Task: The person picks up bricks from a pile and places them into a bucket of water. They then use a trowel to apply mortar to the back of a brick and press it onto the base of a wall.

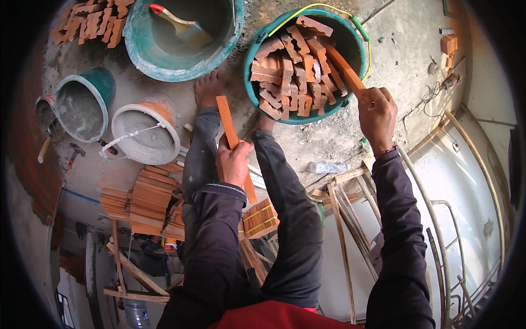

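Terracotta strips (227, 116): how would they handle?

Light and stiff, I'd judge, with little slip, but brittle. Best held mid-length by the long edges, without knocking the corners.

Where are they, left to right?

The left hand (233, 160) is closed around one, about mid-length, between the shins. The right hand (378, 114) grips the near end of another, which reaches into the green bucket (353, 48).

And the counts, left to right?

Two strips in hand. Three pails: one small (45, 98), one green (103, 86), one white-rimmed (163, 106). One claw hammer (75, 152) below them. One wide teal tub (159, 73), with one red-tipped paintbrush (178, 22) in it. In the green bucket, the ribbed clay pieces (300, 77) overlap too much to count. One clear plastic bottle (327, 168).
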### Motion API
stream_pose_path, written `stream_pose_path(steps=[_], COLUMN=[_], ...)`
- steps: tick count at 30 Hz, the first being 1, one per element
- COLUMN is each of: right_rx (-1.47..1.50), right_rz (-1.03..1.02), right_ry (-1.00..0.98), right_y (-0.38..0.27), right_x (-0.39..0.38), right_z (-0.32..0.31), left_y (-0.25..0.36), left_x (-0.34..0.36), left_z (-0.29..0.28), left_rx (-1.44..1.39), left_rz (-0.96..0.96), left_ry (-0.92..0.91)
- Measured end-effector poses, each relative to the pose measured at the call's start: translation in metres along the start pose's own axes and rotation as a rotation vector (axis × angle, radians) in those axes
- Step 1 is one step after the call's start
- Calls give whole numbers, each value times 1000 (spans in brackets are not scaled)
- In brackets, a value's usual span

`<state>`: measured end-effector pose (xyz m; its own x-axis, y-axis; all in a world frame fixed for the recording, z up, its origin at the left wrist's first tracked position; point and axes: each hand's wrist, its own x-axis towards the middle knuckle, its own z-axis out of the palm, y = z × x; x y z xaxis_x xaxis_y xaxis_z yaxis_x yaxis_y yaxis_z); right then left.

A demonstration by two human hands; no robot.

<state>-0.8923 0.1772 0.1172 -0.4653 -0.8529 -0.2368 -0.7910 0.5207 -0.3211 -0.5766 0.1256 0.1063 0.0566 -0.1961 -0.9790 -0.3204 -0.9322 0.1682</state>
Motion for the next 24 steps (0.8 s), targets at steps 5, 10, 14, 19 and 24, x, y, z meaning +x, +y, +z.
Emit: stream_pose_path(steps=[5,10,14,19,24], right_rx=[9,66,38,30,-90], right_rz=[2,47,-15,-6,11], right_ry=[135,175,161,11,25], right_y=[4,6,11,7,0], right_x=[16,14,22,39,30], right_z=[22,55,56,61,67], left_y=[0,1,2,-4,-7], left_x=[-1,0,-4,-3,-7], left_z=[1,4,6,0,-10], left_rx=[6,-2,7,28,-14], left_rz=[11,7,26,52,83], left_ry=[-8,3,7,-7,31])
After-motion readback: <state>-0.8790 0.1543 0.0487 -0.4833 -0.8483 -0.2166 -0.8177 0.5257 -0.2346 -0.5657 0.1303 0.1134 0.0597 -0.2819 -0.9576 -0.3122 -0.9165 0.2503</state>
